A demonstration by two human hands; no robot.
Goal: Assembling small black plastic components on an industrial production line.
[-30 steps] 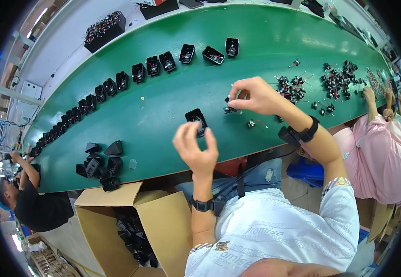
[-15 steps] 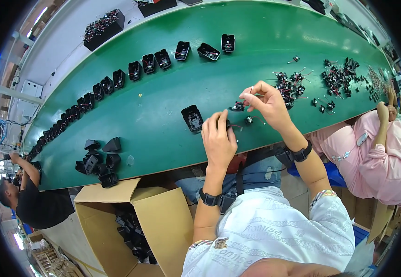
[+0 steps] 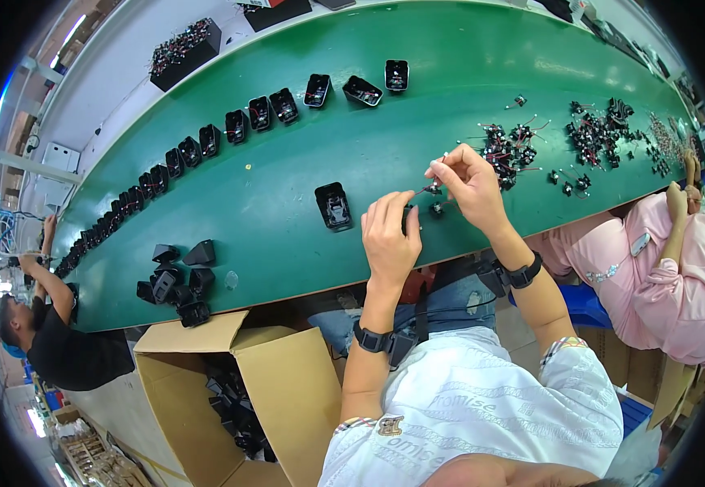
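Thumb and finger of my right hand (image 3: 472, 188) pinch thin red and black wires (image 3: 425, 189) near their small white plug. To its left my left hand (image 3: 389, 235) is bent around a small black part, mostly hidden, at the other end of the wires. Just below the wires a small black wired module (image 3: 437, 209) lies on the green table. A black open housing (image 3: 334, 206) with fittings inside rests left of my left hand, apart from it.
A curved row of black housings (image 3: 236, 126) runs along the far side. Piles of wired modules (image 3: 508, 150) lie right, empty-looking black shells (image 3: 166, 284) left. A cardboard box (image 3: 283, 390) stands before the table. People sit at both ends, one in pink (image 3: 653, 276).
My left hand has shifted slightly right, away from the housing, and the wires now stretch between my hands. The person at the far left has raised an arm.
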